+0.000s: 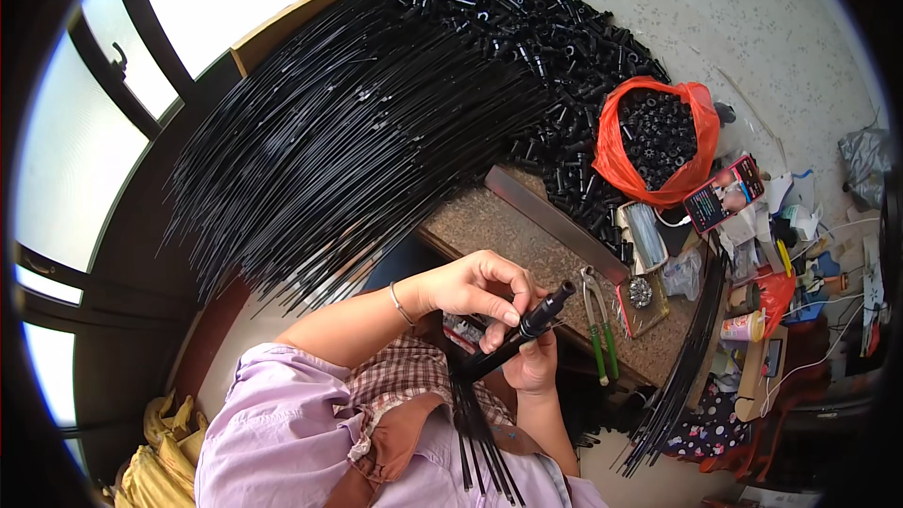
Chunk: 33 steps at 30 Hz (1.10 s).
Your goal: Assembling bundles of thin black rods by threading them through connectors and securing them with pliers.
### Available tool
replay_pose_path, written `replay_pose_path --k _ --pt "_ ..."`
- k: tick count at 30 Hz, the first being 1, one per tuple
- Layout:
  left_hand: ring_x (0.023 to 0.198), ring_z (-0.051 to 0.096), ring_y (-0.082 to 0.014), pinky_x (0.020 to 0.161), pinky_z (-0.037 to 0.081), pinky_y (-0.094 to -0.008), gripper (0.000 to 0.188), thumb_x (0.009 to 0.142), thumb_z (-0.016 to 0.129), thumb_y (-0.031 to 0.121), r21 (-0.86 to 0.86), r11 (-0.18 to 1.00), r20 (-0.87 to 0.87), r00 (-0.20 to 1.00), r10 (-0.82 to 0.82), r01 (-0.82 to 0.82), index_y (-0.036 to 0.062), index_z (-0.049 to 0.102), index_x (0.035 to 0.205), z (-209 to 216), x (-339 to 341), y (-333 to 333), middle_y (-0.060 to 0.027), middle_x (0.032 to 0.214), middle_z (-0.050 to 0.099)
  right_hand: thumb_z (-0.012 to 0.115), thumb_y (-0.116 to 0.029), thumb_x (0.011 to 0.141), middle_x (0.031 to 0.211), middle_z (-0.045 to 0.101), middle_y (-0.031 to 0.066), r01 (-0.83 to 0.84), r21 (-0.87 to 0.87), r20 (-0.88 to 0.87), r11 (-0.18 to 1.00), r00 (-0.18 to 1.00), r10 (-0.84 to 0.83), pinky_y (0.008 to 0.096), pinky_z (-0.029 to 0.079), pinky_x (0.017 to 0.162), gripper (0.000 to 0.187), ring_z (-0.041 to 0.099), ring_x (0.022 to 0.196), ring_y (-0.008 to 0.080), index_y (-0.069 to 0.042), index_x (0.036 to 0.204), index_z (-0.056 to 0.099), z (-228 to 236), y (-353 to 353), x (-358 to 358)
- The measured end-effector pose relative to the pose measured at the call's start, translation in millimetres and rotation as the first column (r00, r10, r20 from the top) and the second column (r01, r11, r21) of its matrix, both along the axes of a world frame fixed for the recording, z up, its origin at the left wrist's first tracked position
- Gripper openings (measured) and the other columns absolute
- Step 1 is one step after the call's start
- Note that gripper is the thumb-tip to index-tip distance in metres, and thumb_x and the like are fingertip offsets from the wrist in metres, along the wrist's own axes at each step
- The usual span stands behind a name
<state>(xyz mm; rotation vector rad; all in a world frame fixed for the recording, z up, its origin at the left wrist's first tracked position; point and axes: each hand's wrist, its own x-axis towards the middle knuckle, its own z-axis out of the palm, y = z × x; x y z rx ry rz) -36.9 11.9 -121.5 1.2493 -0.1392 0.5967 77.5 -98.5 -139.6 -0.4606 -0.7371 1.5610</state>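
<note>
Close in front of my body, a black stepped tube (540,318) with ringed collars is held at a slant, its narrow end pointing up and right. My left hand (484,293), with a bracelet on the wrist, pinches at the tube's collar with thumb and fingers. From the lower right, my right hand (532,367) is closed around the tube's body; some of its fingers are hidden behind it. Several thin black rods (480,437) hang from the tube's lower end across my lap. Whether they are joined to the tube I cannot tell.
A big bundle of black rods (348,122) lies left, beside a heap of black tubular parts (536,19). A red bag (701,118) holds small black pieces. On the table are a metal bar (555,224), green-handled pliers (602,329), a phone (724,194) and more rods (673,386).
</note>
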Motion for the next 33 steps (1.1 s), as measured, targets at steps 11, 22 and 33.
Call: replay_pose_path --k 11,22,33 --pt "0.072 0.048 -0.0170 0.085 0.030 -0.0357 0.018 0.058 0.065 0.007 -0.141 0.956 -0.142 0.951 -0.275 0.256 0.0006 0.054 0.072 7 3 -3 -0.0073 0.074 0.051 0.058 -0.022 0.066 0.067 0.049 0.0101 0.008 -0.027 0.014 1.000 1.000 -0.007 0.0294 0.037 0.056 0.030 0.048 0.064 0.0196 -0.009 0.090 0.044 2 -7 2" --pt "0.073 0.051 -0.0212 0.076 0.038 -0.0343 0.025 0.057 0.066 0.013 0.367 0.889 -0.145 0.927 0.346 -0.274 0.0012 0.051 0.073 32 16 -9 -0.0083 0.073 0.052 0.053 -0.022 0.072 0.072 0.050 0.0061 0.294 -0.142 0.086 0.945 0.955 -0.284 0.0259 0.039 0.053 0.029 0.047 0.061 0.0146 -0.005 0.092 0.044 22 0 6" --pt "0.066 0.047 -0.0223 0.063 0.037 -0.0363 0.015 0.057 0.066 0.007 0.042 0.933 0.219 0.907 -0.359 0.358 0.0013 0.053 0.061 64 59 -17 -0.0088 0.063 0.050 0.058 -0.002 0.062 0.088 0.051 0.0074 0.073 0.218 0.186 0.973 0.976 -0.114 0.0316 0.039 0.074 0.035 0.050 0.081 0.0192 -0.002 0.096 0.046 55 -18 43"
